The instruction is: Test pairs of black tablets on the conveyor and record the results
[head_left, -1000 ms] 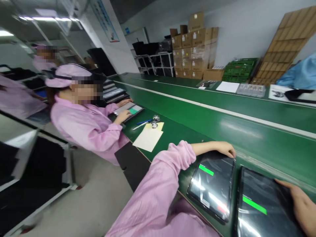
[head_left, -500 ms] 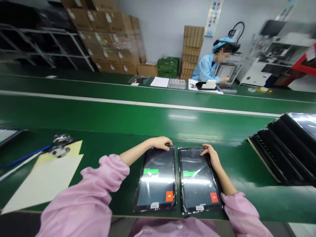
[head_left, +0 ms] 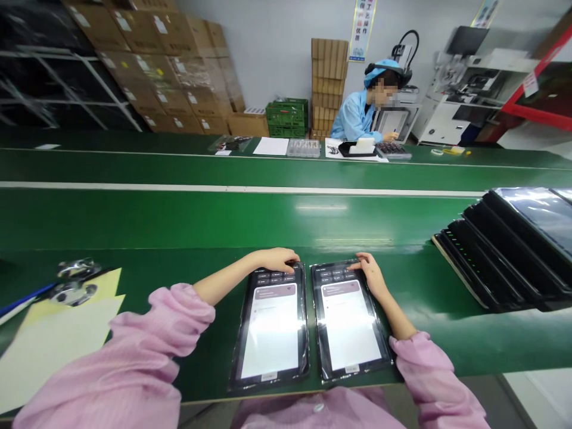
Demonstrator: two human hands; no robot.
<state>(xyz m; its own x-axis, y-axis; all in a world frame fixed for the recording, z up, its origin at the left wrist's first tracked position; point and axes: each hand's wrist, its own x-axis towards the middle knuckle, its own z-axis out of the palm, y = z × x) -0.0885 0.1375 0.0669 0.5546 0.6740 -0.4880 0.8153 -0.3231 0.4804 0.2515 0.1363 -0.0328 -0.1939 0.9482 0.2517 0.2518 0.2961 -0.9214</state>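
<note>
Two black tablets in clear wrap lie side by side on the green bench in front of me, both showing a bright white screen. My left hand [head_left: 273, 260] rests curled over the top edge of the left tablet [head_left: 271, 325], fingertips on its screen. My right hand [head_left: 369, 269] lies on the top of the right tablet [head_left: 348, 319], fingers stretched onto the dark row of on-screen buttons. Neither hand lifts a tablet. Both arms wear pink sleeves.
A slanted row of several black wrapped tablets [head_left: 504, 250] lies at the right. Yellow and white paper sheets [head_left: 53, 333], a pen and a shiny metal part [head_left: 75, 280] sit at the left. Across the green conveyor [head_left: 223, 214] a person in blue [head_left: 357, 116] works. Cartons are stacked behind.
The view swung from the left co-worker to straight ahead. Both tablet screens went from dark with a green bar and red square to a bright white page. My hands stay at the top edges.
</note>
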